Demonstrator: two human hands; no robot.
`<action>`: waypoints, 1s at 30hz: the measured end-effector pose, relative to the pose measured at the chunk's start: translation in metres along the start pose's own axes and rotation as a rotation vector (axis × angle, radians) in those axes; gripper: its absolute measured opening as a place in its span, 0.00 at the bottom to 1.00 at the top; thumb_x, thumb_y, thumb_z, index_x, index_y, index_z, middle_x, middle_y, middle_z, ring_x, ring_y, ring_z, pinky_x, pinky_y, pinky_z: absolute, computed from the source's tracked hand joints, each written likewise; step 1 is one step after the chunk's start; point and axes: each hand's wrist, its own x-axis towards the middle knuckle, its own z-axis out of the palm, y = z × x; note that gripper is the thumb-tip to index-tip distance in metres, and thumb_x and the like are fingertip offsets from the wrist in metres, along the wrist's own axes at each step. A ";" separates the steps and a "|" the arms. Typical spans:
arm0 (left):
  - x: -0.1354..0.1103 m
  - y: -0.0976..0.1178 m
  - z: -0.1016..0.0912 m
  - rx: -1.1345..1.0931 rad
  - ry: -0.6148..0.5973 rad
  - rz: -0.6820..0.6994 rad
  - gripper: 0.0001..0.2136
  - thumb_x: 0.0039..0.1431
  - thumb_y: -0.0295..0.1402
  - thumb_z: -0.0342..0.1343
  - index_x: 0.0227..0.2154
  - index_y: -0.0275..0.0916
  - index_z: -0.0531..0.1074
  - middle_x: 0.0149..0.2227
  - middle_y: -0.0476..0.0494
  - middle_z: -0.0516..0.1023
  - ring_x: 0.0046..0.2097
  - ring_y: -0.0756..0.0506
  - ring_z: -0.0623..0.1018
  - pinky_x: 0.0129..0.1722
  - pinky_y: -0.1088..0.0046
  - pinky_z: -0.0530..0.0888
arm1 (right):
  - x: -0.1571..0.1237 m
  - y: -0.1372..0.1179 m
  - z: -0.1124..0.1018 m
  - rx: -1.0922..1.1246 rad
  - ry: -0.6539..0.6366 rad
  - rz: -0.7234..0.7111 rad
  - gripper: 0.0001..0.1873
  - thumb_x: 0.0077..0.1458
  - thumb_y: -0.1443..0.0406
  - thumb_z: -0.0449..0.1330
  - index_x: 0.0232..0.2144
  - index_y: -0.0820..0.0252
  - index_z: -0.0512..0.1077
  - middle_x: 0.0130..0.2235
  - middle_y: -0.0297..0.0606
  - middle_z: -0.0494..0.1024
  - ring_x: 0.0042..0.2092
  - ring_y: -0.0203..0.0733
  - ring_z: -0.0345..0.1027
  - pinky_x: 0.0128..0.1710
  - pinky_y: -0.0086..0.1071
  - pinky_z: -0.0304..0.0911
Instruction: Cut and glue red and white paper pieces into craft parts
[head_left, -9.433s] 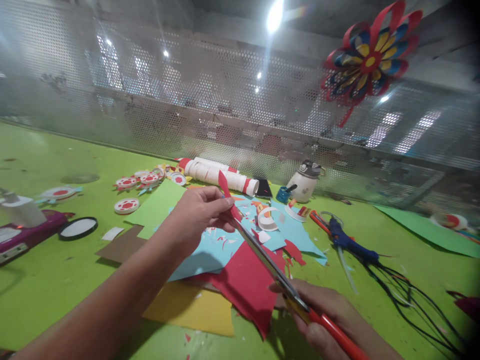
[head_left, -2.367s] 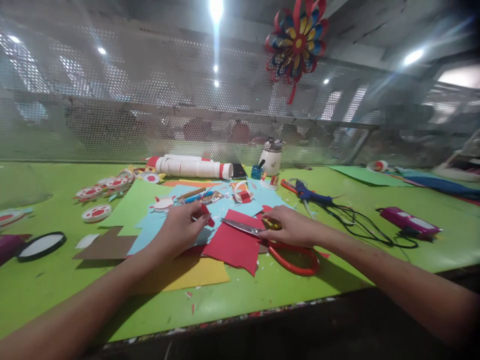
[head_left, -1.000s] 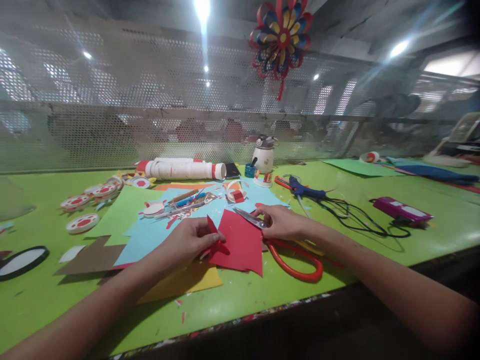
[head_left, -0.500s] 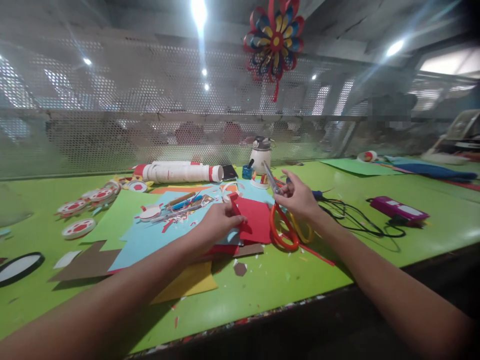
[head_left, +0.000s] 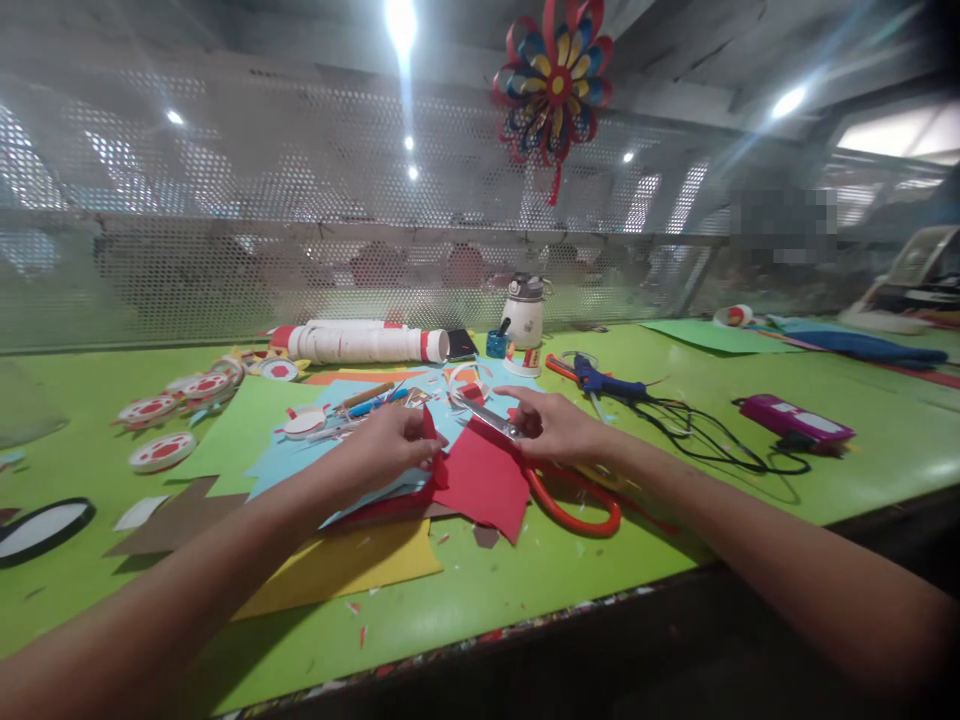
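My left hand pinches the upper left edge of a sheet of red paper, where part of the sheet stands up folded. My right hand is closed around the scissors near their pivot, not through the handle loops. Their blades point left over the top of the red paper, and the orange-red handle loop lies below my wrist. Under and behind my left hand are light blue sheets with pens and paper scraps on them. A yellow sheet lies nearer the table's front edge.
A blue glue gun with a black cord lies right of centre, near a purple box-shaped device. Behind stand a white bottle and rolled white tubes. Round red-and-white paper pieces and a black-rimmed disc lie left.
The scissors have swung from upright to pointing left, over the red paper. My left hand has moved left and nearer with the paper, which has turned. The glue gun is now uncovered.
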 end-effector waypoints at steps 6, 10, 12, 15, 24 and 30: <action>-0.001 0.005 0.028 -0.114 -0.082 -0.044 0.08 0.49 0.34 0.58 0.29 0.35 0.77 0.29 0.42 0.81 0.32 0.45 0.77 0.31 0.71 0.70 | 0.012 -0.001 -0.011 -0.035 -0.023 -0.038 0.36 0.44 0.70 0.59 0.59 0.69 0.64 0.27 0.32 0.70 0.27 0.36 0.60 0.28 0.30 0.59; -0.005 0.011 0.042 -0.311 -0.129 -0.141 0.10 0.52 0.35 0.58 0.34 0.35 0.76 0.29 0.42 0.80 0.26 0.48 0.75 0.23 0.74 0.66 | 0.017 -0.001 -0.013 -0.047 -0.085 -0.082 0.32 0.46 0.70 0.58 0.56 0.68 0.68 0.27 0.31 0.68 0.28 0.36 0.61 0.29 0.30 0.59; -0.008 0.011 0.035 -0.400 -0.126 -0.095 0.10 0.51 0.36 0.60 0.34 0.35 0.76 0.30 0.41 0.80 0.29 0.46 0.77 0.27 0.73 0.69 | 0.019 -0.005 -0.012 -0.055 -0.161 -0.112 0.31 0.45 0.71 0.59 0.55 0.65 0.70 0.25 0.30 0.68 0.27 0.35 0.60 0.28 0.28 0.58; -0.011 0.011 0.007 -0.431 -0.021 0.040 0.11 0.50 0.38 0.62 0.33 0.35 0.77 0.33 0.40 0.81 0.37 0.44 0.78 0.38 0.69 0.73 | 0.021 -0.011 -0.012 -0.066 -0.288 -0.142 0.31 0.45 0.71 0.60 0.54 0.63 0.71 0.24 0.29 0.69 0.26 0.34 0.61 0.27 0.27 0.57; -0.014 -0.023 -0.013 0.536 0.647 0.553 0.09 0.63 0.30 0.49 0.31 0.36 0.73 0.31 0.43 0.75 0.34 0.46 0.72 0.35 0.69 0.69 | 0.011 -0.007 -0.025 -0.364 -0.397 -0.115 0.35 0.46 0.69 0.61 0.59 0.56 0.65 0.33 0.37 0.78 0.32 0.42 0.68 0.31 0.31 0.62; -0.027 -0.028 0.022 0.833 0.292 0.850 0.06 0.56 0.28 0.53 0.36 0.34 0.70 0.34 0.37 0.73 0.35 0.42 0.71 0.32 0.65 0.71 | 0.005 -0.028 -0.024 -0.555 -0.138 -0.138 0.25 0.59 0.54 0.56 0.55 0.59 0.69 0.43 0.50 0.78 0.45 0.55 0.70 0.43 0.42 0.63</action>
